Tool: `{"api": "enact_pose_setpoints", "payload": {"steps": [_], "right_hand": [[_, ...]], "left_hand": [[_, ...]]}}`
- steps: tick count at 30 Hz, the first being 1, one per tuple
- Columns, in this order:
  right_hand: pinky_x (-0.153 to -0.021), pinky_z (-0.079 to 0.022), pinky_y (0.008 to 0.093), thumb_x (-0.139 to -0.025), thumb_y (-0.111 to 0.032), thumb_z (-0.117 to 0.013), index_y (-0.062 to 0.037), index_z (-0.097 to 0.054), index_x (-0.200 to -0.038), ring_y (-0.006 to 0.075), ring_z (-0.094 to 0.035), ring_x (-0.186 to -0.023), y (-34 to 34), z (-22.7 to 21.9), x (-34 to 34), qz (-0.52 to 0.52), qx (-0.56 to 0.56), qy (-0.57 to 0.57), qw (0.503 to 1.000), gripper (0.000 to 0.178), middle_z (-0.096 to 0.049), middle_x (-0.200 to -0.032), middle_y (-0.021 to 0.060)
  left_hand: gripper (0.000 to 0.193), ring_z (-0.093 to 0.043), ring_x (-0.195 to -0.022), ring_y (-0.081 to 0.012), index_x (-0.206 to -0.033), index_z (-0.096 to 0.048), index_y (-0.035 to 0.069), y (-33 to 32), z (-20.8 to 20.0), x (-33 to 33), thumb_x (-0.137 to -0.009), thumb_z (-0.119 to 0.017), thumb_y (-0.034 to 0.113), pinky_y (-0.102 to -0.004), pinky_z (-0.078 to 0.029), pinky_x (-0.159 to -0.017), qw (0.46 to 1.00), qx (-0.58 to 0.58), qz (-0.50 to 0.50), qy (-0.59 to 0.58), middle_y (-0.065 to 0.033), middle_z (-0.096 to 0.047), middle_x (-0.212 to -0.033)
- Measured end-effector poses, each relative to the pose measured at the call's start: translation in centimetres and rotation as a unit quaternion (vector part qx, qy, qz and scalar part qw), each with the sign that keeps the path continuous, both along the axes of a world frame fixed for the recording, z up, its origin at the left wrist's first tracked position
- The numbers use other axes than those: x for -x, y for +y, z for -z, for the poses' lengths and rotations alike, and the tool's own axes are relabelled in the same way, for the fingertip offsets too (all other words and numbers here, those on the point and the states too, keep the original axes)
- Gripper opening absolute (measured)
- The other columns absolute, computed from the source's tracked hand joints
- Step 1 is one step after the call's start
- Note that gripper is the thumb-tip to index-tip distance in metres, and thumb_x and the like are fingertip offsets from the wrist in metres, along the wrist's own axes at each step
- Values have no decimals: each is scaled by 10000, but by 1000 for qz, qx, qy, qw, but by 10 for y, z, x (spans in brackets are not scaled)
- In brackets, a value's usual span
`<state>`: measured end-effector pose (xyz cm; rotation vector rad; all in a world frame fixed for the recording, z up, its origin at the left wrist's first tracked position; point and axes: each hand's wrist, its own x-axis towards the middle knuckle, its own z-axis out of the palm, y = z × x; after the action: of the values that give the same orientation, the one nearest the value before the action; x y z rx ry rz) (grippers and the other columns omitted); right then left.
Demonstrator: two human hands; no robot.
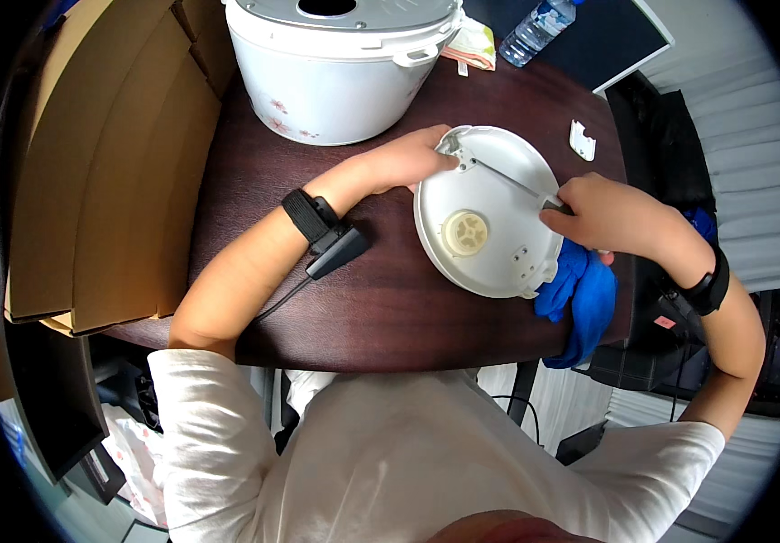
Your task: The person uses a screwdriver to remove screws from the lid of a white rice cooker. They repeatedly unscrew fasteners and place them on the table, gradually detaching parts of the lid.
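Note:
A round white plastic lid (507, 235) lies with its hollow inner side up on the table, a cream round piece (465, 233) set in it. My left hand (412, 161) grips the lid's far-left rim, thumb on the inside by a small hinge-like fitting. In my right hand (602, 213) is a screwdriver (509, 178), its handle wrapped by my fingers. The shaft slants across the lid and its tip meets a hole in the fitting near my left thumb. A blue cloth (589, 299) hangs at the lid's near-right edge, partly under it.
The white rice cooker body (335, 86) stands at the back, a patterned cloth (473, 45) and a water bottle (535, 34) beside it. A small white plastic piece (582, 141) lies at the right. A tall cardboard box (109, 172) lines the left of the dark table (390, 299).

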<state>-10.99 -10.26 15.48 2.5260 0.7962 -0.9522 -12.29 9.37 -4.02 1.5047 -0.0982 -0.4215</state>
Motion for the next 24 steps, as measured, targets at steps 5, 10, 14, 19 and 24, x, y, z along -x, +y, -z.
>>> {"api": "enact_pose_setpoints", "payload": {"steps": [5, 10, 14, 19, 24], "right_hand": [[-672, -526, 388, -811, -275, -655, -32, -685, -830, 333, -654, -696, -22, -4, -15, -215, -71, -176, 958, 245, -651, -698, 180], [-612, -501, 383, -764, -229, -712, -52, -654, -892, 307, -630, -673, -45, -9, -23, -293, -156, -257, 908, 226, -611, -719, 126], [-584, -491, 369, -769, -202, -706, -61, -610, -925, 274, -607, -660, -52, -20, -8, -321, -151, -322, 878, 231, -555, -749, 94], [-551, -483, 331, -794, -284, -681, -78, -575, -897, 226, -604, -652, -52, -34, 9, -364, -142, -413, 823, 253, -539, -734, 69], [-532, -480, 310, -797, -376, -655, -86, -550, -833, 210, -606, -631, -53, -34, 11, -370, -126, -441, 808, 311, -537, -716, 51]], "left_hand": [[430, -585, -987, -131, -1315, -459, 27, 4, -1, 1, -906, -561, 113, -275, -499, -819, 999, 32, 5, -15, -89, -599, -1127], [376, -592, -951, -112, -1269, -504, 27, 7, -26, 4, -902, -557, 87, -261, -491, -813, 993, 0, 24, -119, -67, -628, -1069], [342, -597, -894, -105, -1248, -512, 24, 8, -56, 13, -913, -537, 84, -261, -487, -794, 978, -91, 4, -189, -58, -638, -1012], [329, -599, -859, -129, -1235, -529, 27, 5, -92, 28, -910, -524, 78, -280, -482, -790, 958, -164, -12, -236, -71, -646, -969], [314, -614, -853, -158, -1193, -562, 20, 2, -108, 36, -884, -527, 60, -301, -483, -789, 929, -246, -53, -272, -102, -655, -943]]}}
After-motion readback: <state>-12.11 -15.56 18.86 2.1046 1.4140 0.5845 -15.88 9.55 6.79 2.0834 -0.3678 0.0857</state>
